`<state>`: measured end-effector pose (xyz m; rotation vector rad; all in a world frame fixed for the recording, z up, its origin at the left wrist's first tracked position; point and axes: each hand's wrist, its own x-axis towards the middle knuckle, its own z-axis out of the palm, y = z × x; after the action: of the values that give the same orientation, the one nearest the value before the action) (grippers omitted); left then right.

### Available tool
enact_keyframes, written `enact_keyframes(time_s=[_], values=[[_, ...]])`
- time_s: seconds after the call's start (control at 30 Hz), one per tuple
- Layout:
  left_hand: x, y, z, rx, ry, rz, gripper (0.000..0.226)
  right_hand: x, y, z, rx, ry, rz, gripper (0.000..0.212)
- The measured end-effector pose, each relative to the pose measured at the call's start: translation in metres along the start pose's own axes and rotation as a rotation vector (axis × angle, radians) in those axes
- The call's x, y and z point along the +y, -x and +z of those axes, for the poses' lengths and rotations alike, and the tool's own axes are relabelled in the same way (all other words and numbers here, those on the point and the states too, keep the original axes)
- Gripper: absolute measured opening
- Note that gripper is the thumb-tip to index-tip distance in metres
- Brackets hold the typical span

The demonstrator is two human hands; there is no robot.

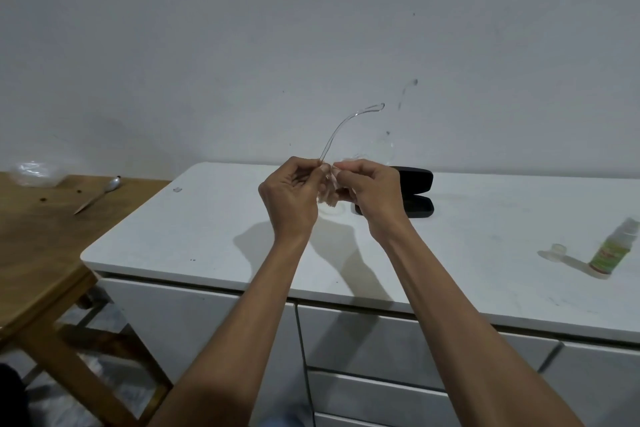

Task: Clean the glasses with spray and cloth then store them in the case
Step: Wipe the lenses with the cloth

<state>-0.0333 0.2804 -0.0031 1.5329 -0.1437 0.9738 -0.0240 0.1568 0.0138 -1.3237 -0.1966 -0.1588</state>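
Both bare forearms are extended from the bottom edge toward the middle of the view, where the left hand (291,192) and the right hand (372,191) are held close together above the white cabinet top (207,239). Between them, clear-framed transparent plastic glasses (341,130) are held in the air. One temple arm is seen rising up and to the right from the left hand's fingertips, which are pinched on the frame near the hinge. The right hand's fingers are curled round what appears to be a small pale cleaning cloth (329,189), pressed against a lens; the cloth is hard to separate from the clear lens at this resolution.

Just beyond the right hand, an open black hard-shell glasses case (420,192) is lying on the cabinet top. Well to the right of that hand, a small green-labelled spray bottle (611,250) is standing, with its clear cap (558,248) set just beside it.

The glasses are judged light, thin and slippery. The temple arms should be treated as flexible and easily strained at the hinges. A hold on the frame rim or bridge is recommended, not on the temple tip, and wiping pressure should be kept light and backed by a finger behind the lens.
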Motion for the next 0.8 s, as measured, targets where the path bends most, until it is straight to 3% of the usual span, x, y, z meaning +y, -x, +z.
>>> enact_keyframes(time_s=[0.17, 0.5, 0.63, 0.8], values=[[-0.003, 0.0, -0.005, -0.03, 0.002, -0.03, 0.006, 0.0, 0.003, -0.005, 0.009, 0.046, -0.025, 0.006], [0.005, 0.014, 0.013, -0.023, -0.027, 0.109, 0.006, 0.008, 0.001, 0.021, 0.481, 0.002, -0.171, 0.007], [0.008, 0.014, 0.018, -0.007, -0.015, 0.118, 0.006, 0.006, 0.0, 0.021, 0.436, -0.09, -0.145, 0.007], [0.006, 0.005, 0.011, -0.008, 0.053, 0.041, 0.008, 0.0, -0.001, 0.007, 0.187, -0.059, -0.026, 0.005]])
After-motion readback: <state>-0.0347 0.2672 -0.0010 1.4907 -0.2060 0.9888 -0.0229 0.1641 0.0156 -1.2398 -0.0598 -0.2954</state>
